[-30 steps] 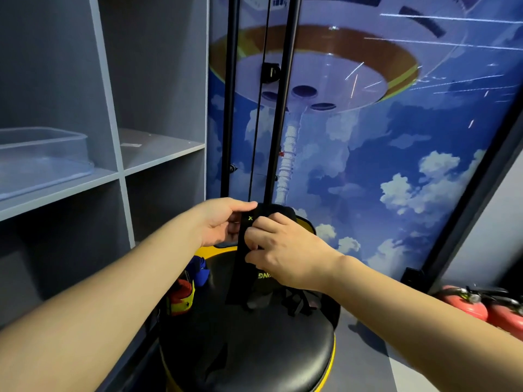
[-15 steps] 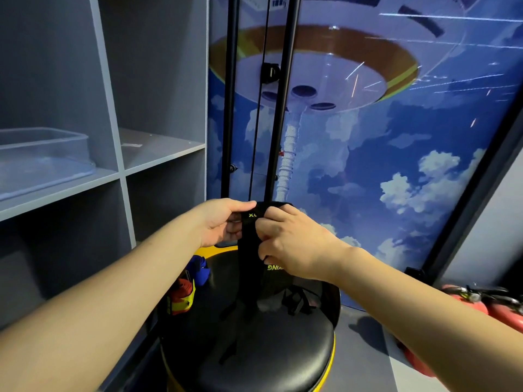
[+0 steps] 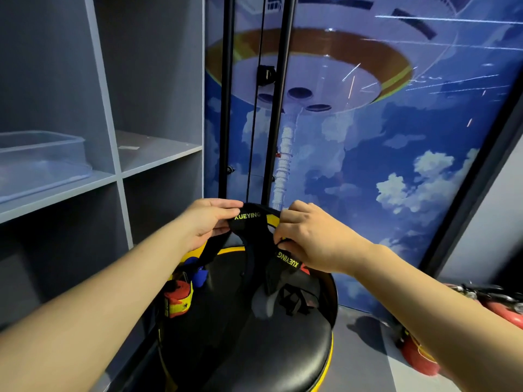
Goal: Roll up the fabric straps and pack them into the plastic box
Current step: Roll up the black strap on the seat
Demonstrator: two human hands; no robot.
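A black fabric strap (image 3: 252, 222) with yellow lettering is stretched between both hands above a round black stool (image 3: 254, 343). My left hand (image 3: 208, 222) pinches its left end. My right hand (image 3: 308, 239) grips the other part, and the rest of the strap hangs down onto the stool top. A clear plastic box (image 3: 42, 157) stands on the grey shelf at the left, apart from both hands. A red and yellow rolled strap (image 3: 178, 301) and a blue one (image 3: 198, 274) lie at the stool's left edge.
Grey shelving (image 3: 158, 157) fills the left side. Two black poles (image 3: 278, 108) rise behind the stool, in front of a blue sky mural. Red fire extinguishers (image 3: 501, 306) lie on the floor at the right.
My hands have moved apart. The strap, held bunched between them before, is now spread out sideways so its lettering shows.
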